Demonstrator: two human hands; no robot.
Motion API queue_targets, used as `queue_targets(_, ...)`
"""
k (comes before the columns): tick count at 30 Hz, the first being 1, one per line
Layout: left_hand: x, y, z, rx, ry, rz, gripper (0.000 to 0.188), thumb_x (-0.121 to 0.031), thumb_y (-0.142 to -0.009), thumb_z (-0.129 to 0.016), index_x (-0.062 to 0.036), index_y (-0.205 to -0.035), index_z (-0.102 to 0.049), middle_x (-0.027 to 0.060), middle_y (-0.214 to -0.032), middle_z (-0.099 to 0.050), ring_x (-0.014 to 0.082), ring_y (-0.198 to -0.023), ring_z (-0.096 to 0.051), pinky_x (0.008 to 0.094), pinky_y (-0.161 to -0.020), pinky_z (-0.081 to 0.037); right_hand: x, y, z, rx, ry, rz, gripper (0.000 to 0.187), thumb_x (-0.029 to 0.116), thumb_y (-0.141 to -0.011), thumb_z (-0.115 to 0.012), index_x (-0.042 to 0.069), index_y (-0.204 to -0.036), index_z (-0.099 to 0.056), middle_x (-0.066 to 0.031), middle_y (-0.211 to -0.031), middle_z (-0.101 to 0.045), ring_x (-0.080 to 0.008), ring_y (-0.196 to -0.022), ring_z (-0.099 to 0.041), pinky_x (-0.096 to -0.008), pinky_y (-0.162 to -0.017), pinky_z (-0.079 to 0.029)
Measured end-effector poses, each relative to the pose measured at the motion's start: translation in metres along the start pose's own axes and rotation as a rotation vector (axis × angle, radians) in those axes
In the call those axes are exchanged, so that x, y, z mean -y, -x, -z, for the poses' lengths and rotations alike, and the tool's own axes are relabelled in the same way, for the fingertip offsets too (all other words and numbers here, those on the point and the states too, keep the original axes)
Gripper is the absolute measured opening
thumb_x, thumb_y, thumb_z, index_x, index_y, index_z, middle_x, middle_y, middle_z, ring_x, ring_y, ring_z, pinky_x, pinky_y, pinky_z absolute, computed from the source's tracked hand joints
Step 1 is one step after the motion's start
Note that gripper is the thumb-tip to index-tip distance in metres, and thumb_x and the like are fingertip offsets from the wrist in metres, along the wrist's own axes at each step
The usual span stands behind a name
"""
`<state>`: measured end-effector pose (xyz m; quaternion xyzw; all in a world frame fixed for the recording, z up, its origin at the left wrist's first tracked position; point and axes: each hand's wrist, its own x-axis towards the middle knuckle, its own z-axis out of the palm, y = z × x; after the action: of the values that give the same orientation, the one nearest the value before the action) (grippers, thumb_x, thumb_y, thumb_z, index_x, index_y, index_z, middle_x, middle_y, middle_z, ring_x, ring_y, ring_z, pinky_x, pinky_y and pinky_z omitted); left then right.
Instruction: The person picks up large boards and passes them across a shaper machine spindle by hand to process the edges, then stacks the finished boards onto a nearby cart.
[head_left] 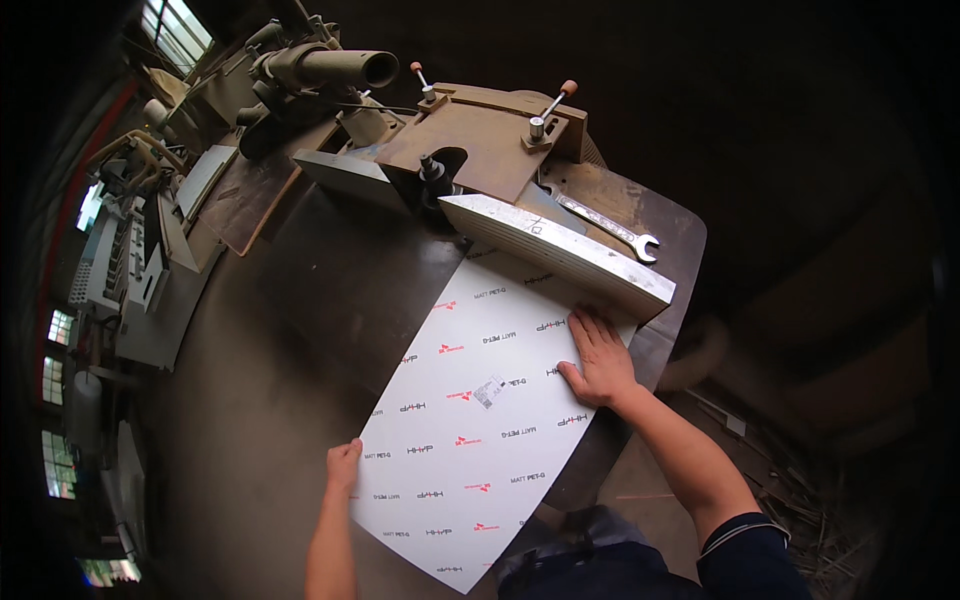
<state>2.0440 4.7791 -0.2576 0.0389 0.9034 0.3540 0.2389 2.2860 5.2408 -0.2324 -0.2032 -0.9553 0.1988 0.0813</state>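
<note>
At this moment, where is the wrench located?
In the head view, the open-end wrench lies right of centre in the upper half, on the machine table, just behind the pale fence beyond the right hand.

Workshop surroundings noted.
A silver wrench lay at two o'clock; scrap strips lay scattered at four; a bright window stood at ten-thirty.
</note>
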Motion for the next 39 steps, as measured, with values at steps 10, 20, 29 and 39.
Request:
queue_targets(10, -0.198, 0.004, -0.167, 0.004, -0.63, -0.678, 0.068, -0.038, -0.086, -0.056, 0.0045, -0.135, -0.035, 0.0191, -0.148, -0.024, 0.0306, -0.14, -0.017, 0.0412, -0.114, -0.013, -0.006, -0.01, -0.002, -0.033, -0.074, 0.008, 0.073, 0.035, -0.078, -0.056, -0.005, -0.135, -0.033, -0.0222, -0.14, -0.033, -0.0373, -0.13, -0.031, -0.0425, -0.111, -0.02)
queue_targets(20, -0.275, -0.086, -0.239, -0.124, -0.762, -0.687, 0.082, -0.052, -0.085, -0.046, 0.0061, -0.14, -0.026, 0.0178, -0.152, -0.013, 0.0287, -0.142, -0.006, 0.0394, -0.115, -0.007, 0.007, -0.044, -0.017, -0.004, -0.077, 0.058, 0.075, 0.033, -0.077, -0.058, -0.007, -0.134, -0.031, -0.0239, -0.14, -0.031, -0.0394, -0.13, -0.03, -0.0463, -0.111, -0.018)
queue_targets(29, -0.282, -0.111, -0.225, -0.085, -0.747, -0.65, 0.087, -0.055, -0.084, -0.045, 0.0076, -0.14, -0.025, 0.0196, -0.152, -0.011, 0.0296, -0.142, -0.006, 0.039, -0.115, -0.005, 0.014, -0.072, -0.023, 0.08, -0.042, 0.027, 0.076, 0.036, -0.078, -0.057, -0.006, -0.136, -0.03, -0.0213, -0.141, -0.033, -0.0373, -0.128, -0.032, -0.0443, -0.111, -0.021)
queue_targets(39, -0.281, -0.128, -0.219, -0.125, -0.688, -0.688, 0.085, -0.053, -0.083, -0.049, 0.0096, -0.137, -0.029, 0.0202, -0.15, -0.014, 0.0304, -0.141, -0.008, 0.04, -0.114, -0.009, 0.021, -0.091, -0.028, 0.016, -0.048, 0.086, 0.074, 0.032, -0.075, -0.06, -0.008, -0.132, -0.035, -0.0241, -0.139, -0.034, -0.0403, -0.127, -0.034, -0.0463, -0.11, -0.022)
